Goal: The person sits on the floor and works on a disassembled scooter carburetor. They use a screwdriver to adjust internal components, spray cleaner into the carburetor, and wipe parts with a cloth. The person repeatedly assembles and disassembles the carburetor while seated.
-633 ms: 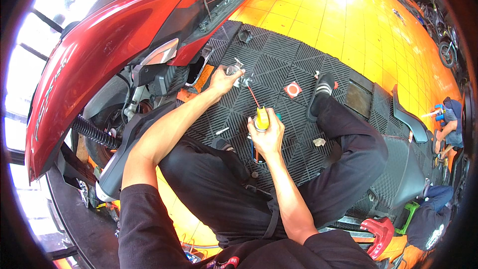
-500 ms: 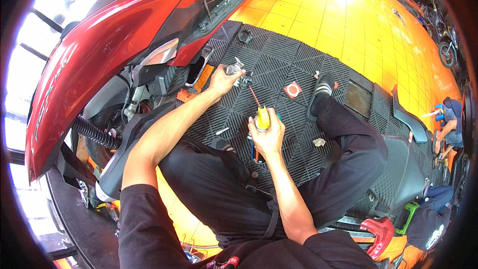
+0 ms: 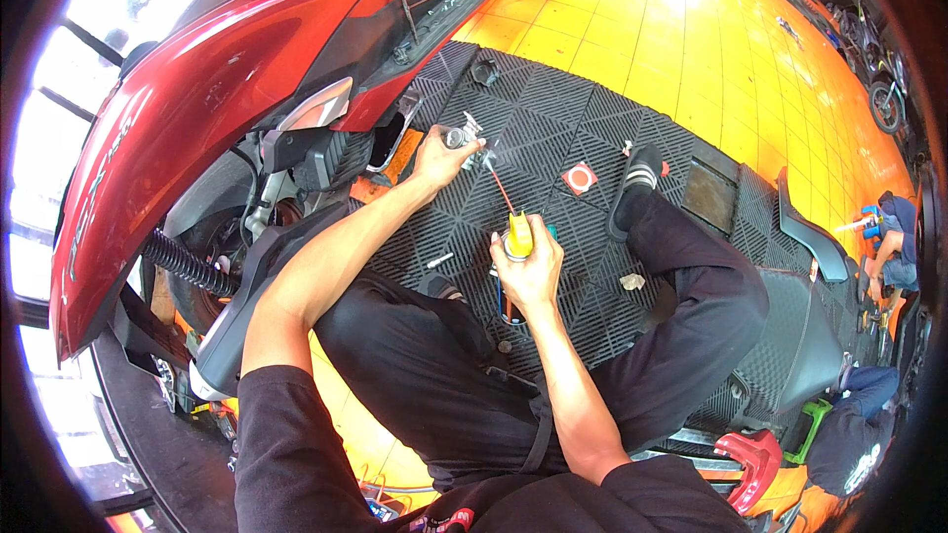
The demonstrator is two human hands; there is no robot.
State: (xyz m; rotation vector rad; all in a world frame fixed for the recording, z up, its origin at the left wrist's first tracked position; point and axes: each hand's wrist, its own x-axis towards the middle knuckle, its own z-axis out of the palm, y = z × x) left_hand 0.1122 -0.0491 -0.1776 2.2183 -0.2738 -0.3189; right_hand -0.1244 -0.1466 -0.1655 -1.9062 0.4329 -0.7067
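Note:
My left hand (image 3: 439, 160) is closed around a small silver metal engine part (image 3: 468, 128) with a round opening, held above the black mat. In my right hand (image 3: 531, 262) is a spray can (image 3: 519, 237) with a yellow spray head and a thin red straw (image 3: 502, 186). The straw points up and left at the metal part, its tip close to the part's lower right side. A pale wisp of mist shows near that tip. My fingers hide much of the can and some of the metal part.
A red scooter body (image 3: 227, 69) stands on the left. On the ribbed black mat (image 3: 553, 118) lie a red-and-white square packet (image 3: 580, 178), a small metal pin (image 3: 440, 260) and a crumpled pale scrap (image 3: 632, 281). A scooter seat (image 3: 785, 336) and two other people are on the right.
A pale mist has appeared at the straw's tip, beside the metal part. My right hand and the can have shifted very slightly to the left; my left hand is nearly still.

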